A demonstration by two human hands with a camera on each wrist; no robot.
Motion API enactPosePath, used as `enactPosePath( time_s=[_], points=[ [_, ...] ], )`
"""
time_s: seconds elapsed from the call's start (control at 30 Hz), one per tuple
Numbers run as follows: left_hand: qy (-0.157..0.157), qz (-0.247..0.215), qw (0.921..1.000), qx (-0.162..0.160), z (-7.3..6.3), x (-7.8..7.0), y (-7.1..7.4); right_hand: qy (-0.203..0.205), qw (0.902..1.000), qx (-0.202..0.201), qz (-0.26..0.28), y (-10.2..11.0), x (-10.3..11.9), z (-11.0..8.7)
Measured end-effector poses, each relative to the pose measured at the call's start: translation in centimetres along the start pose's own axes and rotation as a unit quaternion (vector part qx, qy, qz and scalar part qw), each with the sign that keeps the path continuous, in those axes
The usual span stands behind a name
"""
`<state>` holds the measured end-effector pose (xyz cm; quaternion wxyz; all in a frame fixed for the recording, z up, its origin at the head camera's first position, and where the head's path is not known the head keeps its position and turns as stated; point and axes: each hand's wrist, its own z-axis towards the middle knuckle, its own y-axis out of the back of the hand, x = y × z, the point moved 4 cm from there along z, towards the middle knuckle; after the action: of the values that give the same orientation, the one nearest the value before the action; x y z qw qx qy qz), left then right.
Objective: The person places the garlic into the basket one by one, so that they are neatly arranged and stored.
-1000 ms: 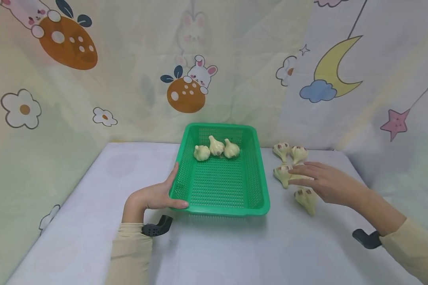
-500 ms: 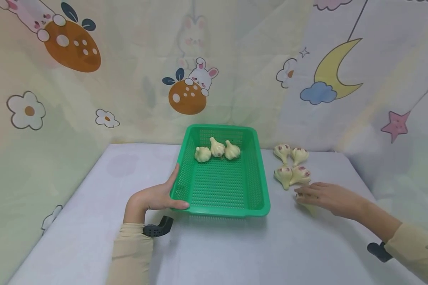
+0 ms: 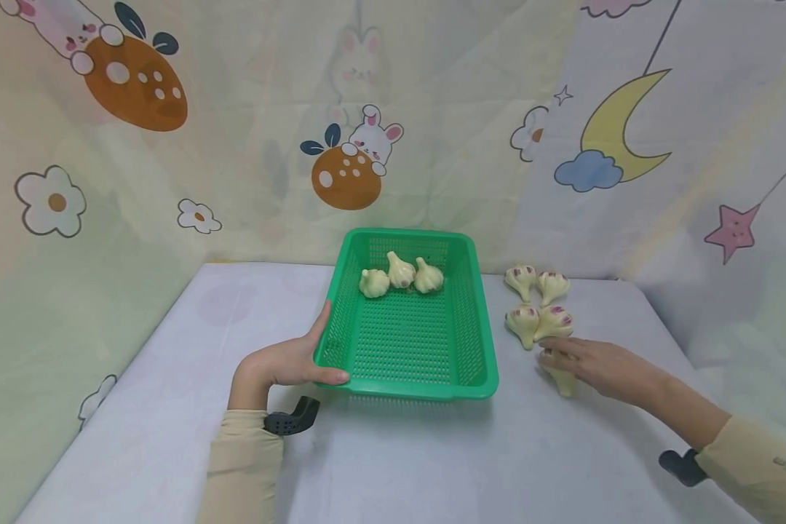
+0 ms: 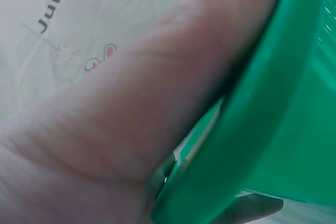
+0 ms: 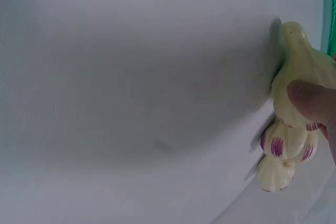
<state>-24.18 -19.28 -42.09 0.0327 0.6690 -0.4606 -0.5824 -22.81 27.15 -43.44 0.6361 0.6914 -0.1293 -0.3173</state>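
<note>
Step in hand, as we judge it: taking up the near garlic bulb (image 3: 565,382) w/ our R hand (image 3: 605,370). It's on the R side of the counter (image 3: 419,466), near the green basket (image 3: 406,389), stem pointing back twd us. R fingers (image 3: 566,346) are clamped on it, thumb (image 5: 312,98) pressed to the round body; can't tell if the bulb's off the counter. Grip's well placed IMO: go for the fat part, not the skinny stem, b/c a stem hold could let it swing. Squeeze just enough; surface looks smooth, so prob. slippery. Lift straight up 1st: four other bulbs (image 3: 522,320) sit just beyond, & a sideways drag might knock the closest. L hand (image 3: 290,362) is clamped on the basket's near L corner, thumb over the rim, w/ a fingertip showing beneath in the L wrist view. Good steadying hold; we shouldn't lean on it, or the basket may tip. Three bulbs (image 3: 402,271) lie inside, together twd the far end, so best have it level or they could roll.
</note>
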Motion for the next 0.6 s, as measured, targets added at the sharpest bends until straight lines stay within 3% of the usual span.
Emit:
enactPosePath(
  time_s=[0.13,0.37,0.6],
  points=[
    [0.003,0.003,1.0,-0.002,0.0,0.1,0.1,-0.014,0.9993,-0.03,0.017,0.1,0.2,0.7],
    [0.003,-0.004,1.0,0.0,0.0,0.1,0.1,-0.048,0.9954,-0.048,0.067,0.5,0.9,2.2],
    [-0.004,-0.014,0.9999,0.005,0.1,-0.1,0.0,-0.106,0.9819,-0.095,0.125,0.1,1.5,3.3]
  ],
)
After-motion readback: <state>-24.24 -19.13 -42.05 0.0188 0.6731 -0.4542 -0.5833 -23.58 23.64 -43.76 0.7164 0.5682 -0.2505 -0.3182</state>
